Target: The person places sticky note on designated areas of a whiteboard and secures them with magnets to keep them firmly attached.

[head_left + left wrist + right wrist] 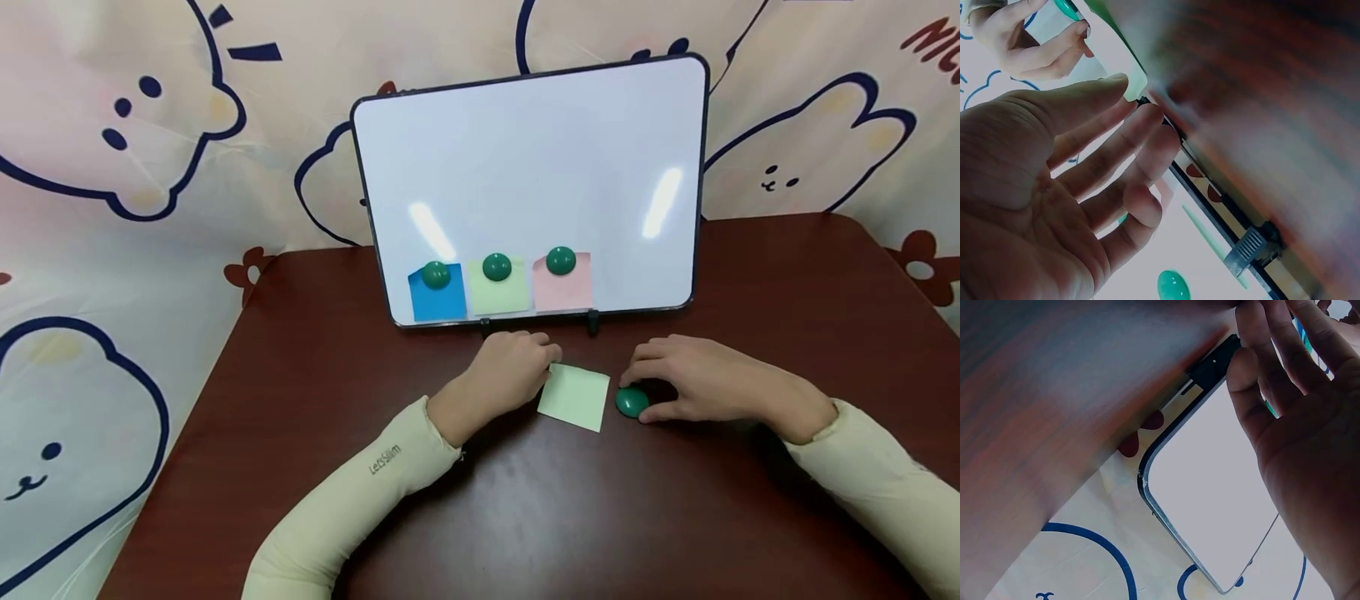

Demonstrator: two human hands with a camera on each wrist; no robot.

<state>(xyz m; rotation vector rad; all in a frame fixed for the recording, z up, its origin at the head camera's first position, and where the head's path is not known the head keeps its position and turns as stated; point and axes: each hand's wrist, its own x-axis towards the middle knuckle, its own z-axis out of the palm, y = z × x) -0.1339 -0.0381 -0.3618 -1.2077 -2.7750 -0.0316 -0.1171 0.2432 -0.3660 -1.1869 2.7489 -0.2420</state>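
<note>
My left hand (513, 367) pinches a pale green sticky note (574, 398) at its upper left corner, thumb against fingers. In the left wrist view, the note's edge runs up from between the thumb and index finger of that hand (1085, 169). Just right of the paper, my right hand (693, 379) grips a round green magnet (632, 402) between thumb and fingertips. The left wrist view also catches part of this magnet (1067, 7) in those fingers. The right wrist view shows the right hand (1304, 419) from its palm side, with the magnet hidden.
Behind my hands, a whiteboard (540, 175) stands on small black feet (593, 323). Along its lower edge, green magnets hold a blue note (438, 302), a light green note (498, 293) and a pink note (562, 292). The brown table (525, 517) backs onto a printed cloth (315, 50).
</note>
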